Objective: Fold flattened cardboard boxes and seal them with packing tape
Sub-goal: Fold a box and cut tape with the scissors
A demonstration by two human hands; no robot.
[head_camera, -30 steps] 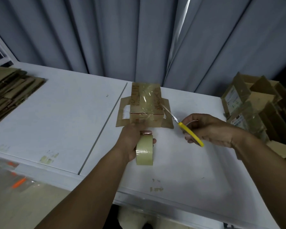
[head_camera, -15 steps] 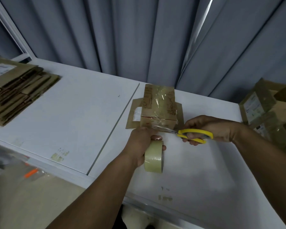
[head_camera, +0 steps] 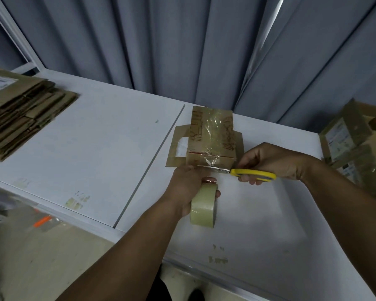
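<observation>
The tape roll (head_camera: 203, 206) is gripped by the left hand (head_camera: 186, 185), scissors (head_camera: 253, 174) by the right hand (head_camera: 276, 161); the seemingly uncut strip (head_camera: 212, 159) could be wrinkled if slackened.

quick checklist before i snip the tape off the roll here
1. Small brown cardboard box flat on the white table: ok.
2. Clear tape strip runs over the box top and down its near face: ok.
3. Left hand holds the beige tape roll just below the box: ok.
4. Right hand grips the yellow-handled scissors, blades at the box's near bottom edge: ok.
5. Left hand's fingers clear of the blade tips: cannot tell, they look very close.
6. Tape taut between box and roll: cannot tell.
</observation>
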